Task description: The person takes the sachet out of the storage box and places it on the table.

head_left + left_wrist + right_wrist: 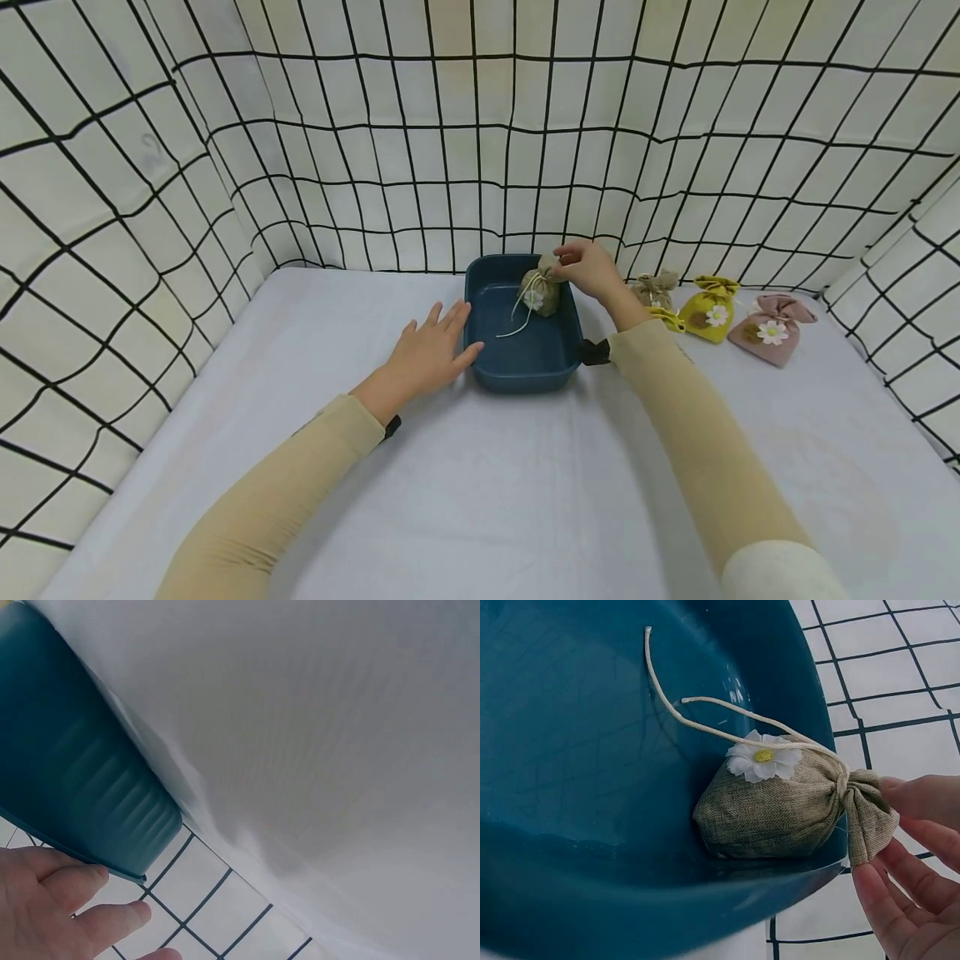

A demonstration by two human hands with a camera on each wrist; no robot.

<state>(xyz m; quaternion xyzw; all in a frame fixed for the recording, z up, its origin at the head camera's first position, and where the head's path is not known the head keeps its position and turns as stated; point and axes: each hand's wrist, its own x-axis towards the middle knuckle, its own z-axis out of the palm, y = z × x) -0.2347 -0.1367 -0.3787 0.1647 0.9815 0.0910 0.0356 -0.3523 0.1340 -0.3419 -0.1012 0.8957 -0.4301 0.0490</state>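
Note:
A beige drawstring pouch [769, 810] with a white cloth flower and a loose pale cord is inside the blue basin [525, 379], at its far right corner. My right hand [588, 268] pinches the pouch's gathered top between thumb and fingers, over the rim, as the right wrist view shows. On the basin's other side my left hand [429, 354] lies with fingers extended, touching or very near the left rim. In the left wrist view the left fingers [82, 889] are beside the basin's ribbed outer wall [82, 750].
Right of the basin lie another beige pouch [656, 287], a yellow pouch [708, 312] and a pink pouch [772, 329]. Something yellow [666, 318] shows partly behind the right forearm. White walls with black grid lines [450, 150] enclose the white table [480, 500].

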